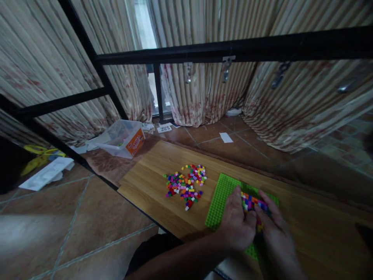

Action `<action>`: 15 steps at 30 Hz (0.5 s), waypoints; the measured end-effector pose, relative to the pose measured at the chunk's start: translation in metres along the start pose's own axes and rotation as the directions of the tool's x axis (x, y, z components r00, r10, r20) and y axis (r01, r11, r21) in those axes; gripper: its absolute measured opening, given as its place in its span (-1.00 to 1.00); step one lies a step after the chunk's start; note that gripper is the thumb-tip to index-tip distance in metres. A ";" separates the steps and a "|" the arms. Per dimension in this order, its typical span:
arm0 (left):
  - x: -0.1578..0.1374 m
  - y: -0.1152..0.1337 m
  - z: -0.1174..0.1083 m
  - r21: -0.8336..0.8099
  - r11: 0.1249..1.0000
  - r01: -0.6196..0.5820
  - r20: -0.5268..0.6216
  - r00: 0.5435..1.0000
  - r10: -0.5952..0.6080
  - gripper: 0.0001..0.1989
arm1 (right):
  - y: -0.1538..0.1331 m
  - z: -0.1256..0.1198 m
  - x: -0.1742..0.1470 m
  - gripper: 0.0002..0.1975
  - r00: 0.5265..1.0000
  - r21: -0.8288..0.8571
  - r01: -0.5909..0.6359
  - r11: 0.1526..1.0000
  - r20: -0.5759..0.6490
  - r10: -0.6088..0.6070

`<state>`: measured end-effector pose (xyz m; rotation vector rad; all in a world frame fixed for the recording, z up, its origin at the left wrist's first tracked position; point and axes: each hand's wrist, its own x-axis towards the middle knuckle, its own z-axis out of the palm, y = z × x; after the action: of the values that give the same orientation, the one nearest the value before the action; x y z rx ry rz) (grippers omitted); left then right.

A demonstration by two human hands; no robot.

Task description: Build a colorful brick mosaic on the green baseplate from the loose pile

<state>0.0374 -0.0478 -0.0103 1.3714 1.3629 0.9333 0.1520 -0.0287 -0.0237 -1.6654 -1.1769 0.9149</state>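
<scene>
A green studded baseplate [220, 198] lies on the right part of the wooden board, and a patch of multicoloured toy building bricks [250, 201] is set on it. My left hand [237, 223] rests over the plate, its closed fingers along the left side of the patch and its thumb bent toward the near side. From the right, my right hand [275, 223] grips the patch, thumb across the bricks and forefinger along the far right side. Both hands hide part of the bricks. A loose pile of small coloured bricks [186, 182] is spread left of the plate.
The wooden board [151, 171] has a dark edge. Beyond its left end a clear plastic tub [116, 136] with an orange label stands on the tiled floor. Black metal bars [175, 55] with hanging clips cross ahead, before striped curtains [210, 89]. White paper [225, 137] lies on the floor.
</scene>
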 end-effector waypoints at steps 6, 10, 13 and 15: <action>-0.002 0.001 -0.004 -0.048 0.999 0.008 0.027 1.000 -0.007 -0.24 | 0.004 -0.006 0.006 -0.26 0.998 -0.039 -0.043 0.998 0.032 0.045; -0.003 0.006 -0.012 -0.073 0.997 -0.008 0.042 0.999 0.011 -0.20 | 0.007 -0.009 0.009 -0.26 0.996 -0.076 -0.055 0.996 0.066 0.060; 0.003 0.008 -0.023 -0.054 0.994 -0.093 -0.037 0.995 0.092 -0.31 | 0.004 -0.009 0.008 -0.23 0.995 -0.123 -0.072 0.990 0.058 0.080; 0.012 0.007 -0.038 -0.004 0.987 -0.162 -0.158 0.974 0.160 -0.43 | 0.001 -0.009 0.007 -0.22 0.994 -0.126 -0.092 0.988 0.044 0.099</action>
<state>0.0042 -0.0310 0.0048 1.4362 1.3717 1.1802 0.1620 -0.0241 -0.0217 -1.8210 -1.2172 0.9646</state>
